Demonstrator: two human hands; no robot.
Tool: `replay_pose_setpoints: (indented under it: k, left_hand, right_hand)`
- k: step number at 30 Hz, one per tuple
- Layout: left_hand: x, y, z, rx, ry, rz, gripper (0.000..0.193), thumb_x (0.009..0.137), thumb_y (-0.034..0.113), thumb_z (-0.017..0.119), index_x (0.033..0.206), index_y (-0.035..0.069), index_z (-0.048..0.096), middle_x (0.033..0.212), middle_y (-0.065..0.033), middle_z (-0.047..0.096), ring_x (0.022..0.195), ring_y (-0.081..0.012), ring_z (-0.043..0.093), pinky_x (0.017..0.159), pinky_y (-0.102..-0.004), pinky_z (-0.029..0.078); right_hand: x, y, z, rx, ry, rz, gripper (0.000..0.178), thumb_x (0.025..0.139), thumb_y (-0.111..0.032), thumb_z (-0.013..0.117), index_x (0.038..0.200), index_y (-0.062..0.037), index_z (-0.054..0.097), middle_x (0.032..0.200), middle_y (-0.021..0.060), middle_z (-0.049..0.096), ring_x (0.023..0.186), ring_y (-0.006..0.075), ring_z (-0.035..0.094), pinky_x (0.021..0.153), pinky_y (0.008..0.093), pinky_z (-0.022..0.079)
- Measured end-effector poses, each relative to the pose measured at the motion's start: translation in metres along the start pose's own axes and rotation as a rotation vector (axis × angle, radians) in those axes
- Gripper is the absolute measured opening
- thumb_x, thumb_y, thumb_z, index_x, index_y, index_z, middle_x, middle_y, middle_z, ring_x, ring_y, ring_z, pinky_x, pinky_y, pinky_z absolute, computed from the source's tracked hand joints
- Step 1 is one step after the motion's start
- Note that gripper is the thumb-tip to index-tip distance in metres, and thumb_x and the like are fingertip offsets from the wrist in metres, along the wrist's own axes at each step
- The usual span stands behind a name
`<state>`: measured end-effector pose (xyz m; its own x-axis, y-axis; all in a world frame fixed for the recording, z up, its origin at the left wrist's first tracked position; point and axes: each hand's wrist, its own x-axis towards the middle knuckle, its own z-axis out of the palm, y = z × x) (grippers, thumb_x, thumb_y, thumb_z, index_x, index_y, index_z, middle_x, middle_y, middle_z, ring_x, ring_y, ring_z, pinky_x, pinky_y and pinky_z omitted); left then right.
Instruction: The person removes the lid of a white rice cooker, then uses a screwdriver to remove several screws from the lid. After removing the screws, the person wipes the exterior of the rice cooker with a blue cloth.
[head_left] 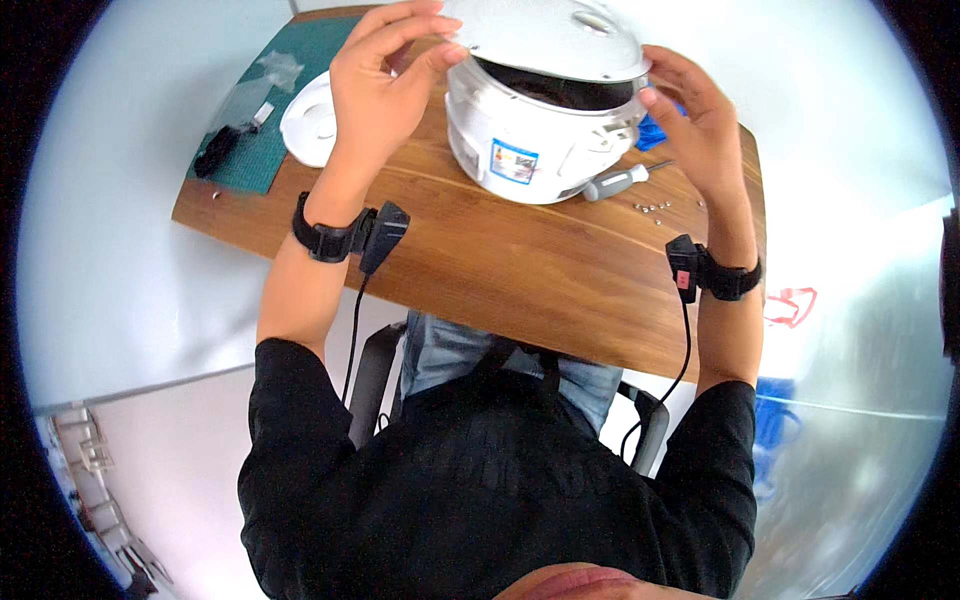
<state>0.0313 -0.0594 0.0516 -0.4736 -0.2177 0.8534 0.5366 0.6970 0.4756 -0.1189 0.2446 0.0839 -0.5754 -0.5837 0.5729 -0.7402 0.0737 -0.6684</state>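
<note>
A white, rounded appliance body (520, 150), much like a rice cooker, stands on the wooden table with a blue-edged label on its side. Over it a pale round cover (550, 40) is tilted, with a dark gap under its near edge. My left hand (385, 90) pinches the cover's left edge between thumb and fingers. At the right edge, my right hand (698, 125) has its thumb and bent fingers closed on the cover. A grey-handled screwdriver (615, 182) lies by the body's lower right side, with several small screws (652, 208) near it.
A round white part (312, 120) rests partly on the green mat (262, 100) at the left, half behind my left forearm. A black cable bundle (222, 150) and clear plastic (275, 70) lie on that mat. Something blue (652, 132) sits behind the appliance. Wired black bands circle both wrists.
</note>
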Motion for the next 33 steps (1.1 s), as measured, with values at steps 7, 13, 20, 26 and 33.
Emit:
replay_pose_setpoints:
  k: [7,13,20,26,33]
  left_hand:
    - [-0.017,-0.009,-0.092,-0.141,-0.127,0.036,0.023,0.098,0.007,0.068,0.12,0.003,0.072,0.139,-0.0125,0.061,0.112,-0.0195,0.067,0.096,-0.0317,0.056]
    - [-0.074,0.008,-0.19,-0.075,-0.335,-0.219,0.026,0.092,0.013,0.077,0.116,0.005,0.074,0.136,-0.0115,0.062,0.117,-0.0237,0.066,0.098,-0.0357,0.055]
    - [-0.152,0.002,-0.197,0.135,-0.57,-0.453,0.026,0.082,0.013,0.081,0.106,0.006,0.076,0.124,-0.0104,0.068,0.116,-0.0237,0.066,0.105,-0.0418,0.052]
    - [-0.166,-0.004,-0.179,0.238,-0.624,-0.446,0.023,0.077,0.011,0.084,0.099,0.007,0.077,0.117,-0.006,0.072,0.125,-0.0312,0.063,0.109,-0.0429,0.049]
    - [-0.178,-0.004,-0.178,0.252,-0.646,-0.427,0.027,0.074,0.016,0.086,0.098,0.008,0.077,0.118,-0.004,0.072,0.135,-0.0333,0.058,0.108,-0.0456,0.05]
  right_hand:
    - [0.016,-0.069,0.048,-0.106,0.068,-0.288,0.028,0.086,-0.024,0.083,0.109,-0.0088,0.077,0.106,0.0101,0.074,0.093,0.0237,0.072,0.082,0.0353,0.056]
    - [-0.005,-0.105,0.131,-0.204,0.006,-0.42,0.024,0.079,-0.021,0.083,0.098,-0.0088,0.076,0.088,0.0142,0.068,0.084,0.036,0.069,0.073,0.044,0.055]
    - [-0.056,-0.057,0.188,-0.243,-0.422,-0.156,0.022,0.082,-0.026,0.082,0.094,-0.0079,0.075,0.085,0.0159,0.069,0.079,0.0373,0.07,0.07,0.0459,0.056]
    - [-0.066,-0.036,0.198,-0.311,-0.559,-0.092,0.028,0.081,-0.026,0.082,0.099,-0.0059,0.076,0.087,0.0179,0.07,0.081,0.0376,0.07,0.073,0.0466,0.056]
    - [-0.079,-0.033,0.198,-0.301,-0.645,-0.061,0.031,0.076,-0.02,0.086,0.1,-0.004,0.076,0.092,0.0173,0.07,0.09,0.0371,0.068,0.08,0.0445,0.054]
